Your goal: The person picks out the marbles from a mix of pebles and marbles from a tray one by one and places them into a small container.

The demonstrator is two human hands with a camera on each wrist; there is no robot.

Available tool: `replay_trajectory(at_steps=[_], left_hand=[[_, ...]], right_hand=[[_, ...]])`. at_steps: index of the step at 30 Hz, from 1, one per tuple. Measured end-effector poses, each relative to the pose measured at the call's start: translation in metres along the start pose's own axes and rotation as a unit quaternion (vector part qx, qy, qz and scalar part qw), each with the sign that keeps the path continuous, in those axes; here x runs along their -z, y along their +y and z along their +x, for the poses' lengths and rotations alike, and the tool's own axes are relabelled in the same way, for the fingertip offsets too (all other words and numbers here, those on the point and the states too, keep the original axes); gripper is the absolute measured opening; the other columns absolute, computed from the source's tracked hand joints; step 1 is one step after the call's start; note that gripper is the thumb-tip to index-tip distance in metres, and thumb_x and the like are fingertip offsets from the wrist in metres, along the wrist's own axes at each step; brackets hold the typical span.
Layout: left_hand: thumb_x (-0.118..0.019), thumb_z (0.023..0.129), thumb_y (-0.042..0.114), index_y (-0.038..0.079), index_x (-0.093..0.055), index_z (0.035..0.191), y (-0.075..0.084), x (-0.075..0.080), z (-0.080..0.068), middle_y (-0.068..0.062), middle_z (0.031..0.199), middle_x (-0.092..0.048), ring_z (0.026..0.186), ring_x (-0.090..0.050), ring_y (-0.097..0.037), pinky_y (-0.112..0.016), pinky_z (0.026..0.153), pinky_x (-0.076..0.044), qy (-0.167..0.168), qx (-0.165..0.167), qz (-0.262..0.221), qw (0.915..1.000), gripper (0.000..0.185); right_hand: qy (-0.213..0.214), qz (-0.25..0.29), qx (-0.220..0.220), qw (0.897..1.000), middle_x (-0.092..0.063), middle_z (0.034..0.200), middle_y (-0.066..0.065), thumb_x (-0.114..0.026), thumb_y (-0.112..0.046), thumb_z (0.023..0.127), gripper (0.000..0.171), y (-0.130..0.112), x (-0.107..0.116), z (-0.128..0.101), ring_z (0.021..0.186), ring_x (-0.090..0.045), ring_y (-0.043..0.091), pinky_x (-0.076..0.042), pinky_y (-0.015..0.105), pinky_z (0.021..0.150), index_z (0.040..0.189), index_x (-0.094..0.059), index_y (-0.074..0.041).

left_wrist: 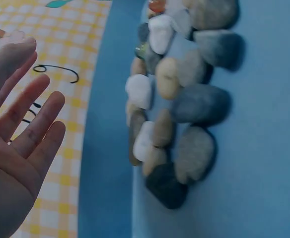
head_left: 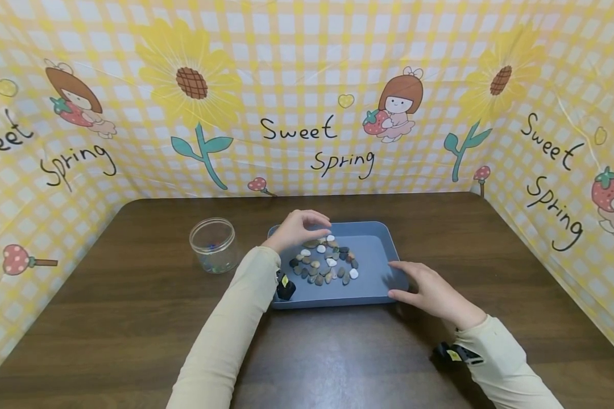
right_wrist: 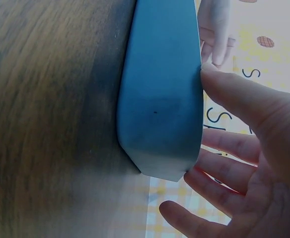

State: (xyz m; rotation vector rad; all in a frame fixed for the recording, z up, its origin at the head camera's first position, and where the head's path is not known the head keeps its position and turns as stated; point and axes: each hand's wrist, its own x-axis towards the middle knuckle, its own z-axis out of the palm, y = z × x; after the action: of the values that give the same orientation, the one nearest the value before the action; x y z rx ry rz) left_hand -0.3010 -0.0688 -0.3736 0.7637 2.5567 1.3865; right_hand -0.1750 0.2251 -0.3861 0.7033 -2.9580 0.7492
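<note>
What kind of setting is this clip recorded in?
Probably a small staged tabletop booth, not a lived-in room: a dark wooden table walled on three sides by a yellow checked "Sweet Spring" cloth, with only a blue tray of pebbles and a clear jar on it.

Pebbles in tray; jar to its left.

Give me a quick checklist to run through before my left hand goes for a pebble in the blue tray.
1. Left hand free, fingers relaxed, over the tray's far left corner: ok.
2. Right hand touching the blue tray at its right edge: ok.
3. Pebbles all inside the tray, in one cluster: ok.
4. Glass jar upright, no lid seen, left of the tray: ok.
5. Which pebble lies loosest: cannot tell.
</note>
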Motion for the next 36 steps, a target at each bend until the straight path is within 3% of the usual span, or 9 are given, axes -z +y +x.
replay_trajectory(at_steps=[5, 14, 36], left_hand=[[-0.067, 0.086, 0.019, 0.005, -0.07, 0.107, -0.007, -0.004, 0.0, -0.007, 0.122, -0.062, 0.119, -0.054, -0.022, -0.04, 0.102, -0.044, -0.018, 0.02, 0.021, 0.9994, 0.025], [-0.066, 0.086, 0.017, 0.005, -0.07, 0.107, -0.015, -0.009, 0.001, -0.01, 0.121, -0.064, 0.118, -0.055, -0.024, -0.039, 0.1, -0.046, -0.025, 0.01, 0.076, 0.9968, 0.024], [-0.067, 0.085, 0.013, 0.008, -0.074, 0.098, -0.02, -0.016, 0.008, -0.008, 0.117, -0.065, 0.111, -0.058, -0.021, -0.034, 0.094, -0.05, -0.032, 0.059, 0.077, 0.9948, 0.016]], right_hand=[[0.003, -0.002, 0.008, 1.0, -0.057, 0.128, 0.021, -0.068, -0.031, 0.084, 0.057, -0.001, 0.002, -0.001, 0.119, -0.053, 0.037, -0.043, 0.052, 0.097, 0.128, -0.052, 0.002], [0.006, -0.007, 0.007, 1.0, -0.057, 0.127, 0.021, -0.069, -0.029, 0.083, 0.057, -0.001, 0.001, -0.001, 0.118, -0.053, 0.037, -0.043, 0.052, 0.097, 0.128, -0.052, 0.001], [0.002, -0.003, 0.002, 1.0, -0.056, 0.129, 0.021, -0.07, -0.026, 0.083, 0.056, -0.001, -0.001, 0.001, 0.12, -0.052, 0.037, -0.043, 0.052, 0.098, 0.129, -0.051, 0.002]])
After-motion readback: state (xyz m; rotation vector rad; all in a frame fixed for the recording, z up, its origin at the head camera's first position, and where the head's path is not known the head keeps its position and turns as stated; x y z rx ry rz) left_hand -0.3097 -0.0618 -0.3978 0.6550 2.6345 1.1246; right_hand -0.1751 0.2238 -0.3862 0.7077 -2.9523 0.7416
